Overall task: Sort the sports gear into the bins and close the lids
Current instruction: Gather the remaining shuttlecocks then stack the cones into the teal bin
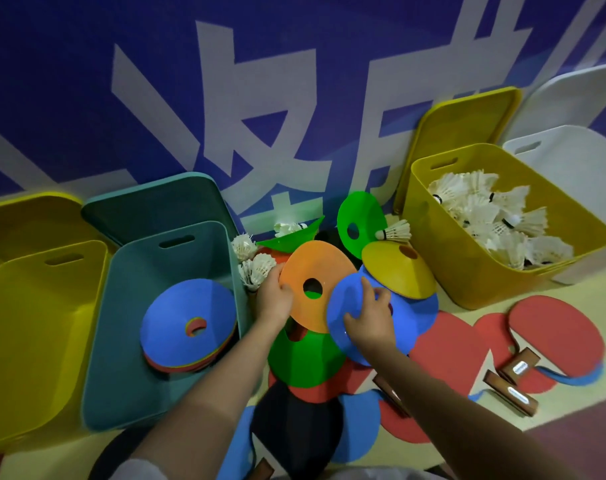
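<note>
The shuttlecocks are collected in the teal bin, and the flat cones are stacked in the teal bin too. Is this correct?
Not quite. The head view shows the shuttlecocks collected in the yellow bin on the right, not the teal one. The flat cones are indeed stacked in the teal bin.

The teal bin (121,327) stands open from above; beside it, piled disc cones (315,289) and paddles (554,337) crowd the floor (502,424).
</note>
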A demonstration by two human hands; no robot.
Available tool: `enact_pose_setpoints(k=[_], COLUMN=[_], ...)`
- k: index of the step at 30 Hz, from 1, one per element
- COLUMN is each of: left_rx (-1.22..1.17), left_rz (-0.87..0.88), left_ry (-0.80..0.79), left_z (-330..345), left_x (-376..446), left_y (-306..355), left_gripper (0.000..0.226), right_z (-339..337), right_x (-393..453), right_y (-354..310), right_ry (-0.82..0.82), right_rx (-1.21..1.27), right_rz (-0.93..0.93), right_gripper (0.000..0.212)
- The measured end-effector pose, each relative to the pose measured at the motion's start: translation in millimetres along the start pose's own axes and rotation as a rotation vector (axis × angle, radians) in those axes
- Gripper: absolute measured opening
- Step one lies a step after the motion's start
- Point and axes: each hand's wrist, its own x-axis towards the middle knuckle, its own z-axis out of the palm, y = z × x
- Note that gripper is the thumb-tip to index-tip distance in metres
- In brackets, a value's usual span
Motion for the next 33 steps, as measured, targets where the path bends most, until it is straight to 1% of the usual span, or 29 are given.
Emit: enact_pose_setpoints(k=[3,7,9,10,11,14,17,20,22,24,25,26,27,28,30,33], left_rx=[-0.07,-0.166,-0.2,-0.201,-0.202,-0.184,-0.195,-0.168,-0.149,-0.146,-0.144,-0.133,-0.12,-0.101,-0.08,-0.071], left_rz=[-0.026,-0.002,-0.001,-0.008,-0.018,-0.029,-0.01,0.031,0.036,0.03,0.032,0.039,0.059,0.081,0.124,0.162], left_ry=[0.034,0.046,0.052,0.058,0.057,0.036,0.02,0.007,0.004,0.01,0.013,0.021,0.031,0.044,0.076,0.16], left_z=[-5,-15,-20,-21,-23,-22,-16,-6,1,7,9,10,10,9,2,-19], left_x=[2,9,9,8,5,-6,-11,-9,-8,-7,-6,-6,-7,-6,-6,-2], left_y=[8,18,19,19,18,16,18,22,27,34,36,39,41,43,47,56], left_gripper=[0.043,0.035,0.032,0.033,0.034,0.036,0.037,0.033,0.032,0.032,0.033,0.034,0.034,0.034,0.035,0.037], right_z=[-22,-52,-54,-51,-49,-44,-57,-78,-92,-100,-102,-103,-106,-108,-114,-125], right_x=[2,6,9,11,10,12,13,18,14,13,13,13,13,15,21,37], right_y=[-26,-63,-66,-64,-59,-27,8,33,41,50,56,63,67,69,67,48], right_ry=[0.062,0.026,-0.003,-0.017,-0.033,-0.03,-0.036,-0.033,-0.014,0.019,0.049,0.073,0.087,0.102,0.131,0.185], right_rx=[0.26,0.562,0.662,0.698,0.734,0.91,1.059,1.204,1.115,0.857,0.679,0.51,0.397,0.352,0.337,0.485], right_rz=[-0.02,-0.024,-0.005,0.013,0.043,0.203,0.32,0.332,0.289,0.202,0.152,0.099,0.044,-0.007,-0.076,-0.078], right_gripper=[0.082,0.102,0.113,0.115,0.113,0.077,0.065,0.057,0.05,0.034,0.033,0.038,0.043,0.046,0.044,0.041])
